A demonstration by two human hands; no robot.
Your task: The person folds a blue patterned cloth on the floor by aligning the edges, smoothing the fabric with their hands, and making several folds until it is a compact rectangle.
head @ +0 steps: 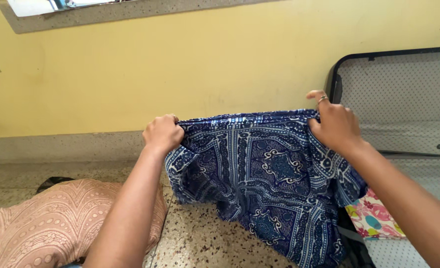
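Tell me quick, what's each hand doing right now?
Left hand: closed, gripping the blue patterned cloth at its top edge.
Right hand: closed, gripping the same cloth.

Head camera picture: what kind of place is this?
Probably a room in a home, where someone sits on the speckled stone floor. A plain yellow wall, an open suitcase and a peach patterned cushion suggest it.

Both forearms enter bare from the six o'clock edge, with no sleeve, watch or bracelet showing on either. The left hand (163, 133) wears nothing on the fingers that show. The right hand (335, 124) carries a thin ring (322, 99) on one finger, at the hand's eleven o'clock side; its metal looks pale, and finer detail is too small to tell
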